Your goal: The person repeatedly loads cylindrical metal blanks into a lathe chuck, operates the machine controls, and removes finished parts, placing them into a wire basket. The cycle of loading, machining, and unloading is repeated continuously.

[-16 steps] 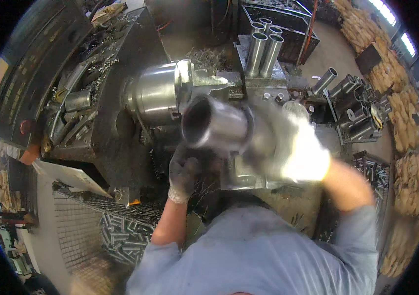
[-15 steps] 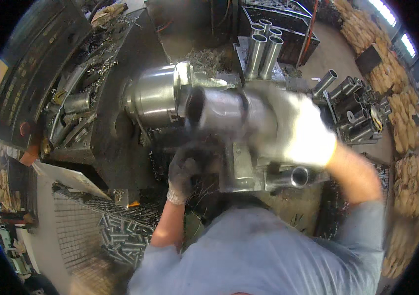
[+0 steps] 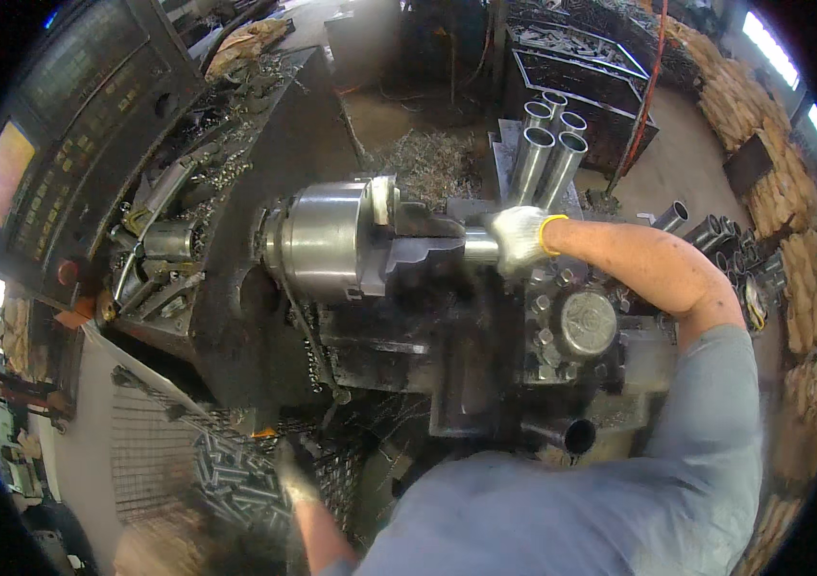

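My right hand (image 3: 520, 240), in a white knit glove, is wrapped round a shiny metal tube (image 3: 478, 245). The tube lies level, its left end at the stepped jaws (image 3: 423, 248) of a lathe chuck (image 3: 324, 240); whether the jaws grip it is hidden. My left hand (image 3: 293, 470), in a dirty glove, hangs low on the left beside a wire basket (image 3: 144, 437) of short metal tubes (image 3: 240, 485). Its fingers are blurred and dark, so whether they hold anything cannot be made out.
Several upright tubes (image 3: 530, 168) stand behind my right hand. A tool post with a round cap (image 3: 588, 323) sits below that forearm. Another tube (image 3: 562, 435) lies near my body. More tubes (image 3: 706, 232) stand at the right. Metal shavings (image 3: 423, 163) are heaped behind the chuck.
My right hand has moved back and slightly left, with a tube now at the chuck jaws. My left hand has dropped from below the chuck toward the basket. The view has shifted.
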Demonstrator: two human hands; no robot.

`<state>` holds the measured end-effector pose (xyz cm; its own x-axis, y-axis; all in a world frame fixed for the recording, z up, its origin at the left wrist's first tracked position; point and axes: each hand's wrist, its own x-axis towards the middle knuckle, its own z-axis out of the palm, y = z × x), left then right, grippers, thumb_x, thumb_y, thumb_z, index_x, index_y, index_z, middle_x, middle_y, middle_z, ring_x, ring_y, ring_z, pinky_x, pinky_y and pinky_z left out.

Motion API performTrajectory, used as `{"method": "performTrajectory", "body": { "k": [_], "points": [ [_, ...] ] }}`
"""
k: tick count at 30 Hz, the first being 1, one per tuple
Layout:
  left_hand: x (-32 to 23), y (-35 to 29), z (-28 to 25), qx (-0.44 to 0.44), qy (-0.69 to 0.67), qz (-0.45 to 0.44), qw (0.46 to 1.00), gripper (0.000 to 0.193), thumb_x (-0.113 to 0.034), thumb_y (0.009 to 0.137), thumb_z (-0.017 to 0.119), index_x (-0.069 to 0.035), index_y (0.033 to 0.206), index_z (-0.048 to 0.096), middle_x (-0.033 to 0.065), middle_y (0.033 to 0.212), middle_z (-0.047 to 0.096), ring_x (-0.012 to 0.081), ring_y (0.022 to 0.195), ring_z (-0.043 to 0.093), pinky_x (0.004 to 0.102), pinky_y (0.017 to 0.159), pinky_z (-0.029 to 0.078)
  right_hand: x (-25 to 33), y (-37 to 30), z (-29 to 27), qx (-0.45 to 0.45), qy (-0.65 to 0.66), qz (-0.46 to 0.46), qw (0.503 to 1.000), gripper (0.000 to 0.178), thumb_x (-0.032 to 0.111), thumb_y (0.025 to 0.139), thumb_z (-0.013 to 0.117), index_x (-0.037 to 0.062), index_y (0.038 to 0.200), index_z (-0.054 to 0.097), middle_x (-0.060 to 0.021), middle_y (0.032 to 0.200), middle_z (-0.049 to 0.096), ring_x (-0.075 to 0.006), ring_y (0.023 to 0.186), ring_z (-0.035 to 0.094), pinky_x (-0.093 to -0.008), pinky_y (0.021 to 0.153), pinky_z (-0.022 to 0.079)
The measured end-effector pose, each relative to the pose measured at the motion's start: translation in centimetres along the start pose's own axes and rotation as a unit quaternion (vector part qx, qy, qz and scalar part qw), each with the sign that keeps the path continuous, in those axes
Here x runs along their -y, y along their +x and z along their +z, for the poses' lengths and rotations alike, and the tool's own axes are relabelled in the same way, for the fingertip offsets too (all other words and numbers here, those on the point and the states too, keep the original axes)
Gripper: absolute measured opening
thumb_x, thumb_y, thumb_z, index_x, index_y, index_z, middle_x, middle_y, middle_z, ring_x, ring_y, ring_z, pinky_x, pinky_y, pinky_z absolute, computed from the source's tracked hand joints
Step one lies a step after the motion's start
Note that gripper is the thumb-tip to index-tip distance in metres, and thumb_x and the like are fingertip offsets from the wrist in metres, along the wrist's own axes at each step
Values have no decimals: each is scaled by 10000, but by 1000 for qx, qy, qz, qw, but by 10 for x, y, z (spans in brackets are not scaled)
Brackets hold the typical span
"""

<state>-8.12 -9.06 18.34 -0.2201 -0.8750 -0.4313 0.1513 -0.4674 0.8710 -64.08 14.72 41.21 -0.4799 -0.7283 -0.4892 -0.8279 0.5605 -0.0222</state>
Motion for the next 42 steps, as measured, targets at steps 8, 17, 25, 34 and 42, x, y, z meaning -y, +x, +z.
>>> {"method": "performTrajectory", "body": {
  "k": [8, 17, 25, 34, 42],
  "points": [
    [-39, 41, -29, -35, -112, -94, 989, 440, -582, 1078, 437, -213, 913, 611, -55, 635, 530, 155, 602, 527, 338, 569, 437, -19, -1, 1, 50, 82, -10, 995, 453, 399, 723, 851, 17, 958, 794, -154, 838, 770, -287, 782, 747, -425, 688, 588],
    [-50, 45, -40, 18, -22, -65, 997, 246, -332, 1082, 484, -182, 980, 651, -36, 791, 630, 189, 764, 584, 353, 758, 477, -2, -63, -32, -77, 280, 37, 956, 800, 267, 763, 800, 13, 1475, 538, -196, 1013, 759, -229, 702, 746, -361, 667, 604],
    [-211, -62, 107, -140, 375, 644, 652, 371, -85, 946, 714, 61, 1279, 640, 224, 1105, 727, 397, 969, 704, 468, 834, 573, 16, -293, 59, -509, 399, 156, 747, 285, 137, 968, 726, -39, 1192, 716, -69, 1060, 732, -127, 967, 634, -294, 887, 520],
    [-439, 51, 278, -153, 724, 421, 525, 842, -391, 1005, 581, -75, 1676, 183, 290, 1325, 675, 375, 1189, 705, 483, 989, 544, 50, -369, 178, -486, 437, 212, 727, 309, 103, 963, 712, -50, 1232, 701, -100, 1094, 752, -154, 984, 674, -301, 915, 534],
    [-136, -157, 139, 183, 419, 650, 607, 314, -52, 844, 735, -15, 1156, 725, 214, 1089, 740, 403, 1041, 718, 453, 893, 592, 87, -365, 225, -421, 448, 188, 766, 435, 92, 862, 719, -24, 1279, 681, -165, 1122, 765, -217, 1028, 722, -340, 939, 560]
  ]
}}
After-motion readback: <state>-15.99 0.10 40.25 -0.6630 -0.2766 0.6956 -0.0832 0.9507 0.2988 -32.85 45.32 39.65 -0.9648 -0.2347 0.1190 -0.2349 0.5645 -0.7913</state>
